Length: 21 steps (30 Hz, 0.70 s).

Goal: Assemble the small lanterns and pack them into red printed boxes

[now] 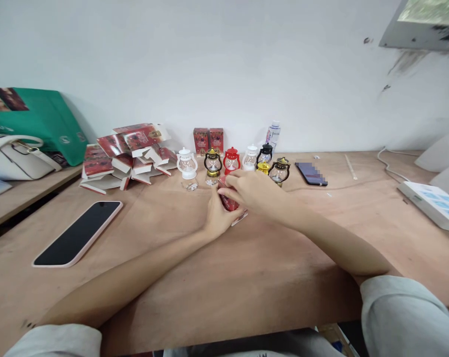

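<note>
Between my two hands is a small red printed cardboard box (229, 202), partly covered by my fingers. My left hand (217, 215) wraps round its left and near sides. From the right, my right hand (247, 191) closes over the box's upper end; its fingertips are partly hidden. A pale flap sticks out by the box's lower right. Just beyond stand several mini lanterns: a white lantern (187, 164), a bronze lantern (212, 163), a red lantern (232, 161), a second white one, a black lantern (264, 153), a yellow-topped one and a dark bronze lantern (279, 171).
Two closed red boxes (208, 141) stand against the wall. Flattened and half-folded boxes (131, 153) are piled at left. A pink-edged phone (79, 233) lies front left, a dark phone (310, 173) right. A bottle (273, 134), white handbag (20, 157) and power strip (432, 206) are around.
</note>
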Motion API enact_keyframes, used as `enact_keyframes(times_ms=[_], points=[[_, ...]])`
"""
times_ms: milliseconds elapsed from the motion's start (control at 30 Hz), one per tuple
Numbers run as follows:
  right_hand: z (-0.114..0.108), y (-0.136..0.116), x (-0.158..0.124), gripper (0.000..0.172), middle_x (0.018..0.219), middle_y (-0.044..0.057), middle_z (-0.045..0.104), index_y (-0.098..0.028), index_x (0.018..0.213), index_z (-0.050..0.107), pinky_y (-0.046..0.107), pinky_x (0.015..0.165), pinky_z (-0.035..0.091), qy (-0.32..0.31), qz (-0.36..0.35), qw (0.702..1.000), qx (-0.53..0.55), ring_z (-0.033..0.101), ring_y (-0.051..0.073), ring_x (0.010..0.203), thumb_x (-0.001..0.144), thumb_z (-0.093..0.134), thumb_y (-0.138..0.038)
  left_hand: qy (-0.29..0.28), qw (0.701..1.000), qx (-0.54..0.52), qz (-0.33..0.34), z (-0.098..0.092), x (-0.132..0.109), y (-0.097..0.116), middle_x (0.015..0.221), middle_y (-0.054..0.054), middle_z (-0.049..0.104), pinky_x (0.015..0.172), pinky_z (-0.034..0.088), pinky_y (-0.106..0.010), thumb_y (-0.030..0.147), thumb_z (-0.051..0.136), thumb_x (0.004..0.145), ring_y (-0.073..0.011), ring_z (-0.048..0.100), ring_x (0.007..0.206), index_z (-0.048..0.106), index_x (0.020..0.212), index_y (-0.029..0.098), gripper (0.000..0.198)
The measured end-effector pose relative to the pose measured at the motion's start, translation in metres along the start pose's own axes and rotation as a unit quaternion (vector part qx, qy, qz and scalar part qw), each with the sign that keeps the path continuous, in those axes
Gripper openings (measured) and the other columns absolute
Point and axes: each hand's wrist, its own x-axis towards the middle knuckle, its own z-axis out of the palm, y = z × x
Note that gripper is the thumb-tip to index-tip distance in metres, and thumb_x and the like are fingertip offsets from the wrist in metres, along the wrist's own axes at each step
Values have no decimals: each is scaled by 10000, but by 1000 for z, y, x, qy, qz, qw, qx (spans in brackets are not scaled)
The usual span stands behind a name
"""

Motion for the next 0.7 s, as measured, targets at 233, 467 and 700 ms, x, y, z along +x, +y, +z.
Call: enact_keyframes(times_ms=[233, 467, 700], points=[[24, -20, -3, 300, 1161, 226, 580, -125, 1192, 513, 362, 670, 520, 45, 73, 992, -95, 547, 329, 1067, 906, 436, -172, -19, 999, -35, -2, 0, 3, -1, 1177, -125, 585, 908, 460, -423, 212, 697, 646, -288, 546, 1141, 438, 1188, 184, 601], [15, 7, 6, 281, 1168, 175, 541, -151, 1128, 521, 339, 709, 477, 51, 70, 996, -17, 541, 304, 1057, 854, 500, -209, -62, 971, -203, -109, 2, 11, -4, 1234, -107, 592, 1001, 436, -437, 269, 792, 561, -278, 548, 1166, 476, 1174, 190, 694], [-3, 38, 5, 470, 849, 87, 601, -147, 1114, 463, 312, 636, 407, 11, 96, 987, 125, 570, 232, 768, 744, 640, -377, -118, 934, -280, -186, -2, 13, -1, 1181, -89, 633, 980, 458, -416, 266, 824, 553, -267, 590, 1108, 525, 1147, 170, 672]])
